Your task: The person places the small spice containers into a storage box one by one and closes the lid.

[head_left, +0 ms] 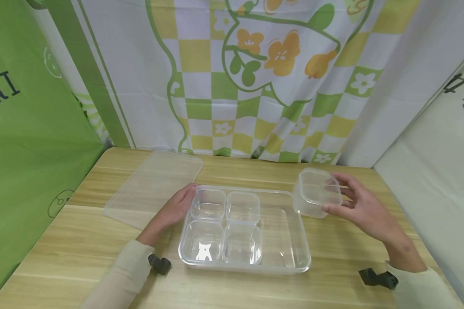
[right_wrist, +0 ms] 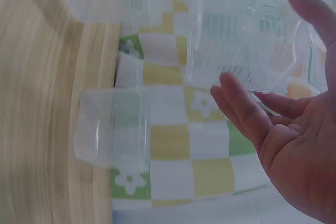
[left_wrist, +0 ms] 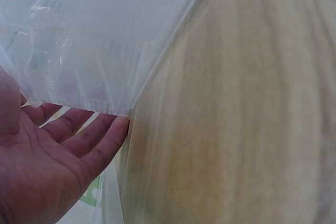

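A large clear plastic food container [head_left: 282,231] lies on the table, with several small clear boxes [head_left: 242,206] in its left part. My left hand [head_left: 174,208] rests at its left end near the far corner. In the left wrist view, the fingers [left_wrist: 100,140] lie loosely along the outer end wall. My right hand [head_left: 365,206] holds a small clear box [right_wrist: 247,35] between thumb and fingers, off the container's far right corner. Beyond it, in the right wrist view, another small clear box [right_wrist: 113,129] stands near the table's far edge.
A flat translucent lid [head_left: 151,184] lies on the wooden table [head_left: 69,257], behind the left forearm. A patterned curtain [head_left: 255,107] hangs along the table's far edge. Green cloth [head_left: 35,150] borders the left side, and a white panel [head_left: 441,163] the right.
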The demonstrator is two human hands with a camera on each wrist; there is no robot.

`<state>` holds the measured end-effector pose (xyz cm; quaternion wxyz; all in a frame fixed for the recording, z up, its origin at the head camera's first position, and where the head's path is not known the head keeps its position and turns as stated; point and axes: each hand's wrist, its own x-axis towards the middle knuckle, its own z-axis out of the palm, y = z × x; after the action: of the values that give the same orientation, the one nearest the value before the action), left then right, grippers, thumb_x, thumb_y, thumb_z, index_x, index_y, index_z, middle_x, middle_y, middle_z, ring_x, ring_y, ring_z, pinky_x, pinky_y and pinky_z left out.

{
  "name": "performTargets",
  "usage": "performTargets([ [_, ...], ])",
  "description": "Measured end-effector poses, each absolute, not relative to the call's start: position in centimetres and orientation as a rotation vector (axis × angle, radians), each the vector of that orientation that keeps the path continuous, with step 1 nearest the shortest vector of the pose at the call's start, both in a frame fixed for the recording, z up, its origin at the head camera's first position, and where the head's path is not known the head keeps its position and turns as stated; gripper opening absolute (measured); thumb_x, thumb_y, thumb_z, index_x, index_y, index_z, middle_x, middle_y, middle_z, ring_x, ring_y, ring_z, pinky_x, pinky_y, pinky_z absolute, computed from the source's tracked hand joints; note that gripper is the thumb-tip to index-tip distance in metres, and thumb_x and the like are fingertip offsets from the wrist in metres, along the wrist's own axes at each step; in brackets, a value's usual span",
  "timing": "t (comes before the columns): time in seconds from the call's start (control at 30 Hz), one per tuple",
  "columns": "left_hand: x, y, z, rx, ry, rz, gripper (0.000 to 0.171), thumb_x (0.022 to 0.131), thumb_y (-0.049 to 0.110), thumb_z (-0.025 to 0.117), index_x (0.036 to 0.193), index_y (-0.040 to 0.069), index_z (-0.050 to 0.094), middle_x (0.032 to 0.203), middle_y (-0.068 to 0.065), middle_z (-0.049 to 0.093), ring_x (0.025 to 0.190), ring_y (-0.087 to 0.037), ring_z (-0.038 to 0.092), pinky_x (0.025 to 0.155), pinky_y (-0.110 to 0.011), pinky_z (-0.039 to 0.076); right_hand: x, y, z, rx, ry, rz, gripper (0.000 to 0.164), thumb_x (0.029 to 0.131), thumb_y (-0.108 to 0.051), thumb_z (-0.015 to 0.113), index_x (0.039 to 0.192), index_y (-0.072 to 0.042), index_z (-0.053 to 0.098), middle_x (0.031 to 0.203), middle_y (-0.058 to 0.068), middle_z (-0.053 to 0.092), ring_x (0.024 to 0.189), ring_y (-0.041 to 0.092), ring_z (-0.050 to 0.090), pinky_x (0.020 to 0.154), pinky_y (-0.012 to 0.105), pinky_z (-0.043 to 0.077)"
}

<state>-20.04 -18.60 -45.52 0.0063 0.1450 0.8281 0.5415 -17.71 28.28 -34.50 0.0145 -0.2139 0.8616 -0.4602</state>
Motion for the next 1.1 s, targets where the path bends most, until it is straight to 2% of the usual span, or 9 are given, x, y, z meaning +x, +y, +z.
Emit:
performTargets([
  [0.13, -20.0, -18.6, -45.5, 0.454, 2.584, 1.692, 0.043, 0.115, 0.026, 0.031, 0.135, 0.0, 0.059, 0.131, -0.019, 0.063, 0.128, -0.04, 0.056, 0.112, -0.057, 0.039, -17.6, 27.2, -34.9, -0.719, 2.642, -1.454, 0.078, 0.092, -0.004, 0.077, 0.156, -0.002, 0.033, 0.148, 0.023, 0.043, 0.128, 0.038, 0.055, 0.084, 0.027, 0.058],
  [0.23, -20.0, -18.7, -45.5, 0.455, 2.585, 1.685, 0.043, 0.115, 0.026, 0.031, 0.136, 0.001, 0.058, 0.132, -0.019, 0.063, 0.128, -0.04, 0.055, 0.112, -0.057, 0.038, -17.6, 26.4, -35.1, -0.76, 2.621, -1.464, 0.081, 0.091, -0.003, 0.078, 0.157, -0.001, 0.031, 0.149, 0.024, 0.042, 0.129, 0.049, 0.051, 0.087, 0.025, 0.057],
  [0.4, -20.1, -18.7, -45.6, 0.467, 2.574, 1.702, 0.043, 0.115, 0.025, 0.031, 0.137, 0.0, 0.058, 0.132, -0.02, 0.063, 0.128, -0.04, 0.055, 0.113, -0.057, 0.037, -17.8, 25.2, -35.4, -0.809, 2.601, -1.481, 0.082, 0.089, -0.002, 0.08, 0.157, -0.001, 0.032, 0.149, 0.025, 0.044, 0.129, 0.048, 0.051, 0.093, 0.022, 0.053],
  [0.57, -20.1, -18.7, -45.6, 0.464, 2.569, 1.709, 0.043, 0.115, 0.025, 0.031, 0.136, 0.0, 0.059, 0.13, -0.019, 0.064, 0.127, -0.039, 0.056, 0.112, -0.057, 0.038, -17.8, 24.4, -35.9, -0.819, 2.589, -1.466, 0.086, 0.088, -0.006, 0.082, 0.158, -0.002, 0.032, 0.15, 0.023, 0.044, 0.131, 0.047, 0.051, 0.095, 0.025, 0.053],
  [0.9, -20.2, -18.7, -45.6, 0.474, 2.573, 1.709, 0.043, 0.115, 0.024, 0.031, 0.136, -0.002, 0.058, 0.131, -0.021, 0.063, 0.127, -0.041, 0.056, 0.112, -0.057, 0.038, -17.7, 23.2, -36.9, -0.786, 2.598, -1.416, 0.086, 0.087, -0.015, 0.085, 0.156, -0.002, 0.035, 0.149, 0.021, 0.045, 0.128, 0.047, 0.053, 0.097, 0.047, 0.054],
  [1.1, -20.2, -18.6, -45.7, 0.474, 2.582, 1.712, 0.042, 0.115, 0.023, 0.031, 0.135, -0.003, 0.059, 0.13, -0.021, 0.064, 0.127, -0.04, 0.056, 0.112, -0.057, 0.039, -17.8, 23.1, -37.7, -0.792, 2.566, -1.45, 0.087, 0.086, -0.013, 0.086, 0.155, 0.001, 0.034, 0.148, 0.023, 0.045, 0.125, 0.048, 0.055, 0.095, 0.044, 0.055],
])
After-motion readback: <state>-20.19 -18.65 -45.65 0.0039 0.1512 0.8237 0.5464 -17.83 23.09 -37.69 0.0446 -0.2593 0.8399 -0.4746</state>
